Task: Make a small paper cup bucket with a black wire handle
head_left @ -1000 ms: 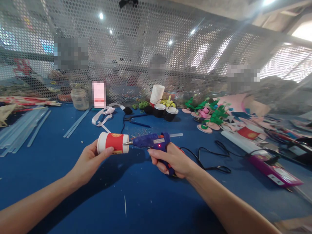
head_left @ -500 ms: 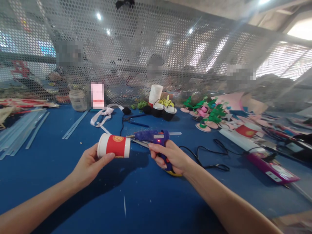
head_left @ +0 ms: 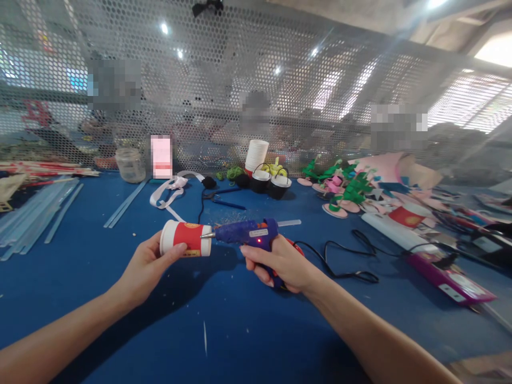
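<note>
Nearest to the camera, the blue table [head_left: 100,277] carries small white crumbs and one thin white sliver. Above it, the left hand [head_left: 146,266] grasps a small red-and-white paper cup [head_left: 186,238], held on its side in the air, with its bottom turned to the right. The right hand [head_left: 282,261] is closed around the handle of a blue hot glue gun [head_left: 250,233]; its red lamp is lit and a clear glue stick stands out at the back. The metal tip of the gun touches the edge of the cup's bottom – so I judge that the gluing on this cup is under way, not finished. No bead of glue can be made out, and nothing is fixed on the cup yet.

A black cord [head_left: 340,261] runs from the gun to the right, toward a purple box [head_left: 448,277]. Farther back stand two small black pots with handles [head_left: 270,184], a stack of white paper cups [head_left: 256,154] and green-and-pink paper decorations [head_left: 344,186] – these look like finished or half-finished pieces. On the left lie spare glue sticks [head_left: 36,210], a glass jar [head_left: 130,164] and a pink ribbon [head_left: 170,189]. Behind the perforated metal screen [head_left: 240,80] other people sit.
</note>
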`<control>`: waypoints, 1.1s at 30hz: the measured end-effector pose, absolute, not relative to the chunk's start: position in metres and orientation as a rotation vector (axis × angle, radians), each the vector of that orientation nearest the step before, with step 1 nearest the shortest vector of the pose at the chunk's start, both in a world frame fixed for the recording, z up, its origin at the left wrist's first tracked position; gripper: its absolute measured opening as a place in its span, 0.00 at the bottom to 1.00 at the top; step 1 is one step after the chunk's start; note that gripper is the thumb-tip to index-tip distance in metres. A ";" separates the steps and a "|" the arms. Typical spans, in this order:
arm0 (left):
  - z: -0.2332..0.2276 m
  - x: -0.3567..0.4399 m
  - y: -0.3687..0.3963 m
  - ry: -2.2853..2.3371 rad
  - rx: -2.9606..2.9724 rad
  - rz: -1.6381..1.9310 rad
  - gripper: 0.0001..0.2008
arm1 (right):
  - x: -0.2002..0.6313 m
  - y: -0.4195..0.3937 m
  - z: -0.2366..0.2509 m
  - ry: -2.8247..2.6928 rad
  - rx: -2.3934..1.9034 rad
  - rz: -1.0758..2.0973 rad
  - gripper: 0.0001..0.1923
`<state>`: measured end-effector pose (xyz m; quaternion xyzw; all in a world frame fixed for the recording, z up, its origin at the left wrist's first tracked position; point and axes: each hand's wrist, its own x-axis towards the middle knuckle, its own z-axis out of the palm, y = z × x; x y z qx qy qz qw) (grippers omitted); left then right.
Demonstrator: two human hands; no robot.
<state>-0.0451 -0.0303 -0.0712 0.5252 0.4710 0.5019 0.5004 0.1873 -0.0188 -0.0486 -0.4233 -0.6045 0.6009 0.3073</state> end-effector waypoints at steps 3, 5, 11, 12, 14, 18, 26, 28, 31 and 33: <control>-0.071 -0.045 -0.030 1.150 1.275 1.220 0.19 | 0.188 -0.019 -0.049 -1.636 -1.134 1.575 0.17; -0.070 -0.045 -0.030 1.165 1.287 1.228 0.19 | 0.188 -0.019 -0.049 -1.636 -1.131 1.578 0.17; -0.069 -0.046 -0.033 1.160 1.343 1.228 0.18 | 0.190 -0.015 -0.050 -1.493 -1.081 1.654 0.16; -0.068 -0.046 -0.033 1.160 1.355 1.226 0.18 | 0.190 -0.014 -0.050 -1.468 -1.069 1.671 0.16; -0.067 -0.045 -0.035 1.164 1.382 1.223 0.17 | 0.190 -0.013 -0.050 -1.422 -1.051 1.705 0.16; -0.064 -0.043 -0.038 1.178 1.427 1.217 0.15 | 0.188 -0.012 -0.052 -1.336 -1.025 1.746 0.16; -0.061 -0.043 -0.039 1.209 1.510 1.248 0.14 | 0.185 -0.009 -0.055 -1.234 -1.039 1.796 0.17; -0.062 -0.043 -0.039 1.220 1.521 1.254 0.14 | 0.186 -0.010 -0.055 -1.230 -1.021 1.799 0.17; -0.062 -0.043 -0.038 1.245 1.530 1.256 0.14 | 0.186 -0.012 -0.054 -1.244 -0.987 1.807 0.17; -0.061 -0.043 -0.038 1.259 1.531 1.261 0.15 | 0.187 -0.014 -0.052 -1.251 -0.975 1.821 0.17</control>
